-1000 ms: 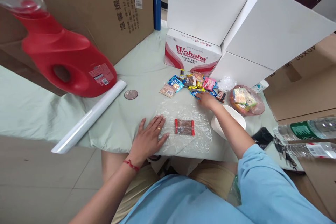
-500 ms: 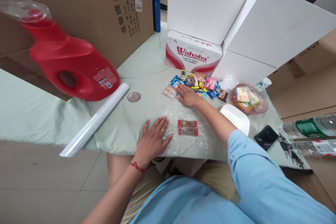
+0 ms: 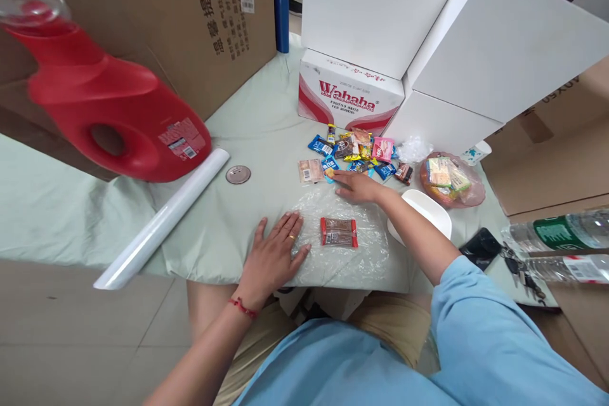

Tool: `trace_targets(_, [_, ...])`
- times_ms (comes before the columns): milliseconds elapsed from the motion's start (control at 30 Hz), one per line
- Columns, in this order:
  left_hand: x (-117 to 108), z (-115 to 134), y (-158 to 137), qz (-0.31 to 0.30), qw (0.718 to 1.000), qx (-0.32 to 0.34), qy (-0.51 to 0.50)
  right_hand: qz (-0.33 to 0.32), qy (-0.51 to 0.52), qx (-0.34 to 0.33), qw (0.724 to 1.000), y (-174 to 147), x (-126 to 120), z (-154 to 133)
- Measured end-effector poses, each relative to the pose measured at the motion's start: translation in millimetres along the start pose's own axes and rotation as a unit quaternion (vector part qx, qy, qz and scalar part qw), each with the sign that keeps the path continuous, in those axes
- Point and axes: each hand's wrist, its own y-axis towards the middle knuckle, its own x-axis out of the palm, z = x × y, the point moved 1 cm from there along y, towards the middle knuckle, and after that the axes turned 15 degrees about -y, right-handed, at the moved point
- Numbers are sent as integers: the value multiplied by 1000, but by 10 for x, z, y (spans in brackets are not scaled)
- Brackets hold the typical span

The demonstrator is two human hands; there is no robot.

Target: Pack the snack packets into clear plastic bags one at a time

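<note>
My left hand (image 3: 275, 246) lies flat with its fingers spread, at the left edge of a sheet of clear plastic wrap (image 3: 373, 254) on the tablecloth. On the wrap rests a snack packet (image 3: 339, 232), brown with red ends. My right hand (image 3: 359, 187) is stretched out beyond it, fingers extended and thumb apart. Its fingertips touch the lower right edge of a small blue snack packet (image 3: 328, 166). Directly left of that is a beige, see-through packet (image 3: 310, 170). Behind these sits a pile of mixed wrapped snacks (image 3: 354, 145).
At left stand a red jug (image 3: 128, 114) and a white roll (image 3: 164, 219), with a round metal tin lid (image 3: 238, 174) nearby. A white dish (image 3: 428, 212) is partly under my right forearm. A pink bowl (image 3: 479, 193), phone (image 3: 480, 248), keys (image 3: 518, 269) and bottles (image 3: 554, 235) lie right.
My right hand has drawn back slightly to the right, off the beige and blue packets it covered; the second blue packet now shows. My left hand stays flat. The view has shifted slightly.
</note>
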Motion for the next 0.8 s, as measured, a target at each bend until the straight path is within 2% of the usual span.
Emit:
trace_targets(67, [-1,0,1,-2,1000,-1,0,96,5,73,993,22,-54,96])
trace_targets(133, [-4,-1,2,-1,1000,0,-1,192,-1,223,956,76,-122,275])
trace_targets(167, [-6,-1,3,0,1000,0,-1,210,1,297,931,118,-146,368])
trace_targets(233, [-7,-4,5,3,1000,1,-2,178,22,381,907,233,-158,494])
trace_targets(333, [-5,-10,8,5,1000,2,1,99,34,367,924,432,-99,432])
trace_targets(500, [-9,-4,12,1,1000,7,7,83,-22,262,961,586,4,-1])
trace_targets(567, [-13,4,13,-1,1000,6,7,85,-25,230,969,547,-7,-42])
trace_targets(667, [-19,12,14,-1,1000,0,6,95,-40,245,964,380,-75,158])
trace_targets(800, [-23,13,14,-3,1000,0,0,21,-45,261,964,14,-186,667])
